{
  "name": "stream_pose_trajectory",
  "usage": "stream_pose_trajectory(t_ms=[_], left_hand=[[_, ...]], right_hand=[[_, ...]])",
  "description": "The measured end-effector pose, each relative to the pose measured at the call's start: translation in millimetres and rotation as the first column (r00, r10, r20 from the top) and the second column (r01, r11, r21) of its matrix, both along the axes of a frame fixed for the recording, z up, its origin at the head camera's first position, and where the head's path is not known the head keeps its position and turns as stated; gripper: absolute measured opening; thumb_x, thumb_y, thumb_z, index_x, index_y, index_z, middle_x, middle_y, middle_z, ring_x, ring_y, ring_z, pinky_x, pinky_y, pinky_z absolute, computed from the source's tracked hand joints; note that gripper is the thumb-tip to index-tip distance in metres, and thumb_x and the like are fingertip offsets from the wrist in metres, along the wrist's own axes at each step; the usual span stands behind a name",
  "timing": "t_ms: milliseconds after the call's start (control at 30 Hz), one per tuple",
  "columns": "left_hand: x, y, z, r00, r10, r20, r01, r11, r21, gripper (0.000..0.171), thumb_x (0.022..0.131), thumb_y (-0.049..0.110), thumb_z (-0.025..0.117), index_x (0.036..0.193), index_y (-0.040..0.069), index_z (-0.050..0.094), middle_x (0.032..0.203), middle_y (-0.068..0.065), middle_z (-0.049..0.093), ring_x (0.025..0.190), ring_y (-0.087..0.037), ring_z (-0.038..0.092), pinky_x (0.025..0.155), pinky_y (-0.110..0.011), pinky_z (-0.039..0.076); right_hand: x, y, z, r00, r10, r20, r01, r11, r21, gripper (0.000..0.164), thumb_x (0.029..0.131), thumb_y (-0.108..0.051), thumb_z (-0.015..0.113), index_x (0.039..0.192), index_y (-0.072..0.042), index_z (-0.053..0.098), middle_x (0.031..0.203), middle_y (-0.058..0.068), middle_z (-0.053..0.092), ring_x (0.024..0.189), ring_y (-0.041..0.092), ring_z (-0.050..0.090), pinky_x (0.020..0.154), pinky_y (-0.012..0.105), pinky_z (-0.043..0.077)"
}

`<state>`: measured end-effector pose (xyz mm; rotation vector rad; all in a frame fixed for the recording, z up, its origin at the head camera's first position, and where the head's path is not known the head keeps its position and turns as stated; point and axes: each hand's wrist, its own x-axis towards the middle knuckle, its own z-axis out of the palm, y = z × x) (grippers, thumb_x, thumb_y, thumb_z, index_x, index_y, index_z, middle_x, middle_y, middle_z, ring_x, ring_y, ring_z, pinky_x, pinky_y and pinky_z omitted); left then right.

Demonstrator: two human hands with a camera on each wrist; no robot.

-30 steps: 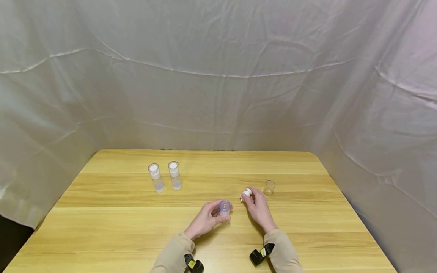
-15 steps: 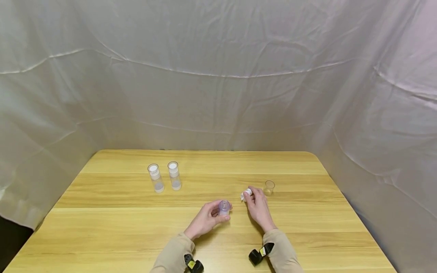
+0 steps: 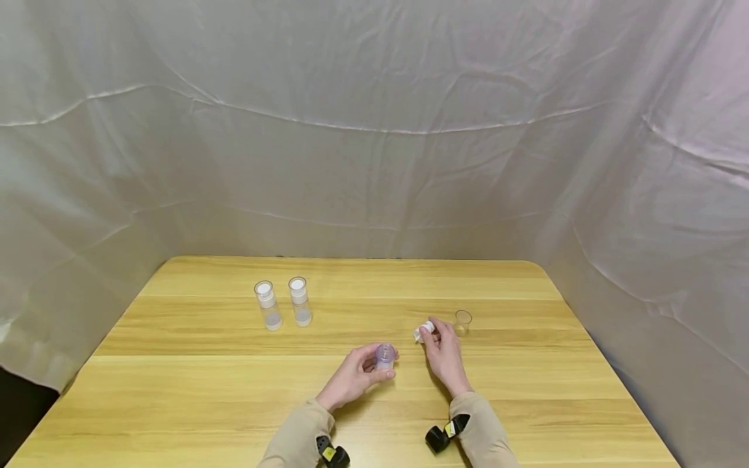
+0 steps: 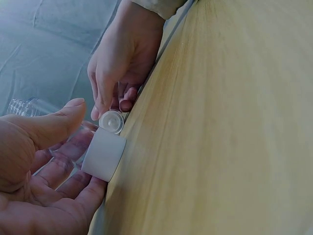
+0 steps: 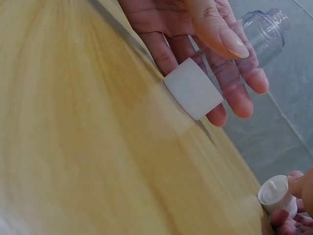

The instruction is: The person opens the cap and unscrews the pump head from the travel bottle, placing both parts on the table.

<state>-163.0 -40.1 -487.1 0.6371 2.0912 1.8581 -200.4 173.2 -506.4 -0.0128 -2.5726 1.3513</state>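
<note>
My left hand (image 3: 351, 377) holds a clear plastic bottle (image 3: 384, 353) between thumb and fingers, its mouth turned up. In the right wrist view the bottle's threaded neck (image 5: 278, 23) is uncapped, and a white band (image 5: 193, 89) wraps its base. To the right, my right hand (image 3: 447, 361) pinches a small white pump head (image 3: 425, 331), held tilted and apart from the bottle. The pump head's round end (image 4: 111, 121) faces the camera in the left wrist view. Fingers partly cover both pieces.
Just beyond my right hand a clear cup-like cap (image 3: 463, 322) stands on the wooden table (image 3: 193, 390). Two similar bottles with white tops, a left one (image 3: 268, 307) and a right one (image 3: 301, 303), stand upright at the back left. Grey cloth (image 3: 374, 162) hangs around the table.
My right hand has shifted slightly up and to the right, and the pump head has turned a little in its fingers. The left hand and bottle have stayed put.
</note>
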Motion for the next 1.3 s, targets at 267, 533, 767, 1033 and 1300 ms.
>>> stream_pose_trajectory(t_ms=[267, 533, 767, 1033, 1300], left_hand=[[0.5, 1.0, 1.1, 1.0, 0.004, -0.007, -0.004, 1.0, -0.014, 0.042, 0.094, 0.006, 0.068, 0.132, -0.009, 0.057, 0.13, -0.029, 0.063, 0.125, -0.043, 0.06, 0.112, -0.046, 0.049], [0.2, 1.4, 1.0, 1.0, 0.008, 0.004, -0.008, 1.0, -0.006, 0.043, 0.093, 0.005, 0.068, 0.132, -0.01, 0.056, 0.131, -0.03, 0.063, 0.126, -0.044, 0.06, 0.113, -0.049, 0.048], [-0.3, 2.0, -1.0, 1.0, 0.012, 0.008, -0.012, 1.0, 0.0, 0.041, 0.094, 0.004, 0.068, 0.131, -0.01, 0.057, 0.131, -0.03, 0.063, 0.127, -0.044, 0.059, 0.113, -0.049, 0.048], [-0.5, 0.9, -1.8, 1.0, 0.012, -0.005, -0.012, 1.0, 0.0, 0.041, 0.094, 0.005, 0.068, 0.131, -0.01, 0.057, 0.131, -0.03, 0.062, 0.126, -0.044, 0.059, 0.112, -0.048, 0.049], [-0.1, -0.3, -1.0, 1.0, 0.007, -0.001, -0.007, 1.0, 0.004, 0.042, 0.094, 0.005, 0.067, 0.132, -0.01, 0.057, 0.131, -0.03, 0.062, 0.126, -0.044, 0.059, 0.111, -0.048, 0.049]], right_hand=[[-0.8, 0.7, -2.3, 1.0, -0.025, -0.017, 0.025, 0.999, -0.023, 0.041, 0.101, -0.012, 0.06, 0.135, 0.011, 0.055, 0.116, 0.024, 0.061, 0.083, 0.013, 0.053, 0.066, 0.014, 0.046], [-1.4, 1.0, -2.7, 0.999, -0.038, -0.032, 0.038, 0.999, -0.021, 0.041, 0.1, -0.012, 0.061, 0.135, 0.01, 0.056, 0.112, 0.023, 0.061, 0.081, 0.012, 0.053, 0.066, 0.014, 0.046], [-0.6, 0.8, -2.3, 0.999, -0.041, -0.023, 0.041, 0.999, -0.025, 0.042, 0.101, -0.013, 0.059, 0.137, 0.009, 0.055, 0.115, 0.023, 0.061, 0.084, 0.014, 0.054, 0.069, 0.015, 0.045], [-0.4, 1.3, -2.3, 1.0, -0.026, -0.005, 0.026, 0.999, -0.035, 0.046, 0.103, -0.018, 0.056, 0.139, 0.01, 0.051, 0.121, 0.025, 0.059, 0.086, 0.015, 0.055, 0.07, 0.016, 0.046], [-0.9, 1.3, -1.9, 1.0, -0.02, 0.002, 0.021, 0.999, -0.045, 0.049, 0.102, -0.019, 0.059, 0.14, 0.01, 0.05, 0.122, 0.025, 0.058, 0.086, 0.014, 0.054, 0.069, 0.015, 0.046]])
